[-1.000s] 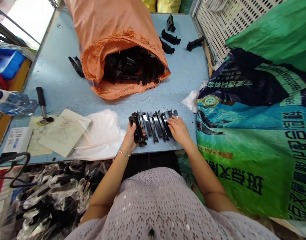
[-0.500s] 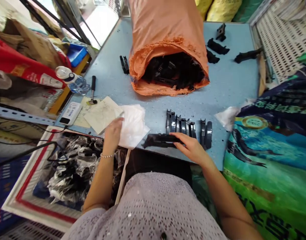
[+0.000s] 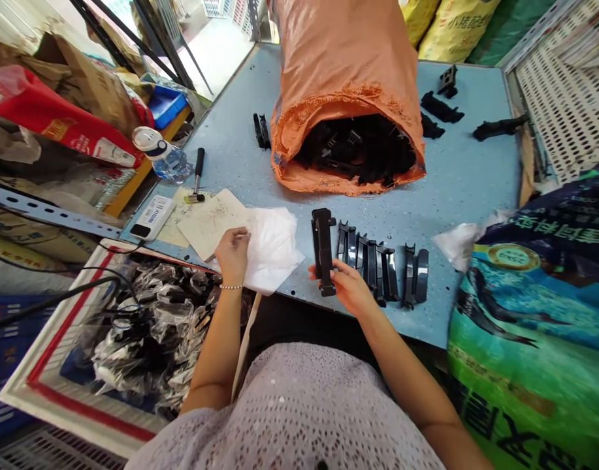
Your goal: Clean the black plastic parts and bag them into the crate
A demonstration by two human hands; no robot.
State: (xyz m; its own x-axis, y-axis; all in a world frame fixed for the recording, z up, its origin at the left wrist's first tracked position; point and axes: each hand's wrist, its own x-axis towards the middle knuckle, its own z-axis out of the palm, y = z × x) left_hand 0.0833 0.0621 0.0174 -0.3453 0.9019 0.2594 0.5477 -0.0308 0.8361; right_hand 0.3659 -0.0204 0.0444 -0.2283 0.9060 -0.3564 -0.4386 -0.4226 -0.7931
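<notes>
My right hand grips a black plastic part, holding it upright just left of a row of several similar dark parts lying on the blue table. My left hand rests with bunched fingers at the edge of a white plastic sheet. Whether those fingers pinch anything is hard to see. An orange woven sack lies on its side with black parts filling its mouth.
Beyond the sack, loose black parts lie on the table. A small hammer, paper sheets and a water bottle sit at the left. Below the table edge is a tray of plastic-wrapped black parts; a printed green sack sits right.
The black part has gone from my left hand to my right, from lying flat to upright. My left hand has moved to the white sheet. The view has swung, showing more at the left.
</notes>
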